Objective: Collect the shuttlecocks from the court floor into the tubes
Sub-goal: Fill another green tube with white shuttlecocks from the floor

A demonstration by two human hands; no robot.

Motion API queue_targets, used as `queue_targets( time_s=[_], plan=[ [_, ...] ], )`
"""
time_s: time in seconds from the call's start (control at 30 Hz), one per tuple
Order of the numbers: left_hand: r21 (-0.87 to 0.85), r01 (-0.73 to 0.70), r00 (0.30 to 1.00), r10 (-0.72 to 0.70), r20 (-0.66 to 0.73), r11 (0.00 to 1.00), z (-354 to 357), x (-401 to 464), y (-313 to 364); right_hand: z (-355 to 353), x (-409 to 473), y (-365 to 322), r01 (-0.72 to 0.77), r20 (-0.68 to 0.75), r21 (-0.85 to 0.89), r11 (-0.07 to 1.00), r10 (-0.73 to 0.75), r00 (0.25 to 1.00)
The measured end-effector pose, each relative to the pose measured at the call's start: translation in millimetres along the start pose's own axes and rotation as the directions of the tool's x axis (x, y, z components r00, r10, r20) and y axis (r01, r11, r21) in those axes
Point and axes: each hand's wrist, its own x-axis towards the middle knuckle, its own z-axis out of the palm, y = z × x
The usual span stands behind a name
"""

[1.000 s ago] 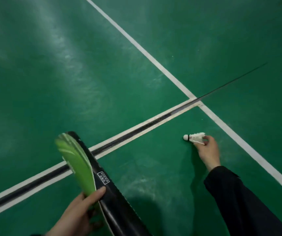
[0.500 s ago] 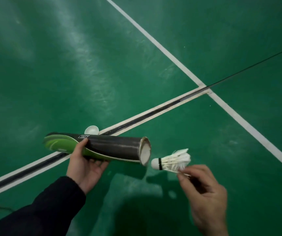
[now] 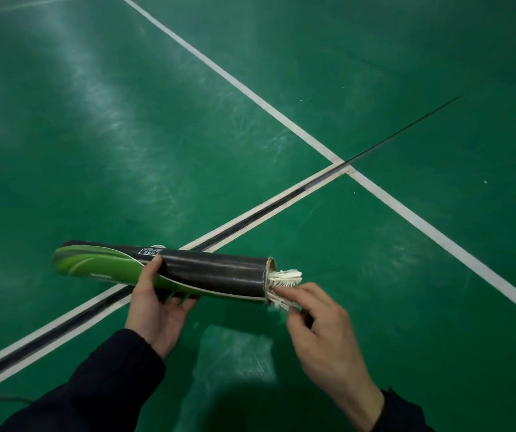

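1. A green court floor [image 3: 157,120] fills the view, crossed by white boundary lines [image 3: 250,95], with a dark strip running along one of them toward the junction at the right
2. Held level above that floor is a black and green tube [image 3: 188,272], its open mouth pointing right; a small pale rounded shape shows just behind its top edge, too hidden to name
3. A white feather shuttlecock [image 3: 284,277] is partly inside the mouth: the cork end is out of sight within the tube, while the feather skirt sticks out
4. Progress, as I judge it: this shuttlecock is nearly stowed but not fully seated, so a push further in is what remains for it. No other shuttlecock lies on the visible floor; how many the tube already holds, and whether more wait elsewhere, cannot be told
5. The left hand [image 3: 160,307] wraps the tube near its middle from below, thumb laid over the top and fingers curled under, a closed supporting grip
6. The right hand [image 3: 322,332] sits at the tube mouth, its fingers [image 3: 294,294] drawn close together and touching the lower feathers; whether they pinch the skirt or merely press it inward is not clear
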Motion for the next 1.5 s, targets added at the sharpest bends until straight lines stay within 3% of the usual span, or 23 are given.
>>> queue_targets(
  time_s=[0.1, 0.23, 0.3, 0.37, 0.4, 0.47, 0.53, 0.57, 0.73, 0.87, 1.1, 1.2, 1.33, 1.43, 1.5],
  plan=[
    [-0.005, -0.042, 0.999, 0.042, 0.019, 0.999, -2, 0, 1, 1, 4, -2, 0.005, -0.006, -0.106, 0.994, -0.006, 1.0],
    [-0.023, -0.064, 0.998, 0.064, 0.016, 0.998, 1, -3, 0, 4, 10, -10, 0.043, 0.174, -0.233, 0.972, -0.001, 0.985],
    [-0.042, -0.064, 0.998, 0.065, 0.01, 0.997, 1, -4, -1, 4, 14, -11, 0.075, 0.165, -0.37, 0.926, -0.014, 0.986],
    [-0.044, -0.066, 0.998, 0.066, 0.01, 0.997, 3, -5, -1, 3, 18, -10, 0.091, 0.134, -0.379, 0.921, -0.042, 0.99],
    [-0.044, -0.067, 0.998, 0.067, 0.008, 0.997, 5, -4, -1, 3, 20, -9, 0.083, 0.141, -0.31, 0.947, -0.041, 0.989],
    [-0.044, -0.058, 0.998, 0.06, 0.024, 0.997, 6, -4, -2, 4, 22, -9, -0.062, 0.219, 0.011, 0.998, 0.058, 0.974],
    [-0.036, -0.037, 0.997, 0.039, 0.06, 0.999, 7, -3, -6, 3, 24, -13, -0.219, 0.343, 0.356, 0.908, 0.091, 0.935],
    [-0.029, -0.024, 0.997, 0.026, 0.075, 0.999, 8, -3, -8, 3, 23, -13, -0.257, 0.374, 0.439, 0.861, 0.086, 0.924],
    [-0.057, 0.029, 0.996, -0.024, 0.088, 0.998, 4, 0, -11, 3, 25, -7, -0.29, 0.43, 0.554, 0.781, 0.03, 0.902],
    [-0.123, 0.05, 0.997, -0.043, 0.061, 0.991, -7, 5, -1, 18, 29, -10, -0.3, 0.316, 0.638, 0.71, 0.114, 0.942],
    [-0.18, 0.007, 0.997, -0.02, -0.07, 0.984, -69, 22, 46, 58, 63, -3, -0.257, 0.21, 0.615, 0.746, 0.159, 0.965],
    [-0.032, 0.033, 0.992, -0.037, -0.122, 0.999, -110, 23, 72, 102, 96, 4, -0.267, 0.261, 0.433, 0.861, 0.164, 0.951],
    [0.281, 0.151, 0.977, -0.1, -0.187, 0.948, -163, 8, 94, 179, 139, 11, -0.094, 0.36, 0.051, 0.994, 0.069, 0.931],
    [0.544, 0.137, 0.99, -0.101, -0.095, 0.828, -205, -3, 99, 236, 159, 20, 0.123, 0.455, -0.186, 0.975, -0.025, 0.89],
    [0.672, 0.072, 0.994, -0.11, 0.014, 0.737, -230, -11, 101, 266, 161, 29, 0.286, 0.55, -0.343, 0.895, -0.055, 0.833]
  ],
)
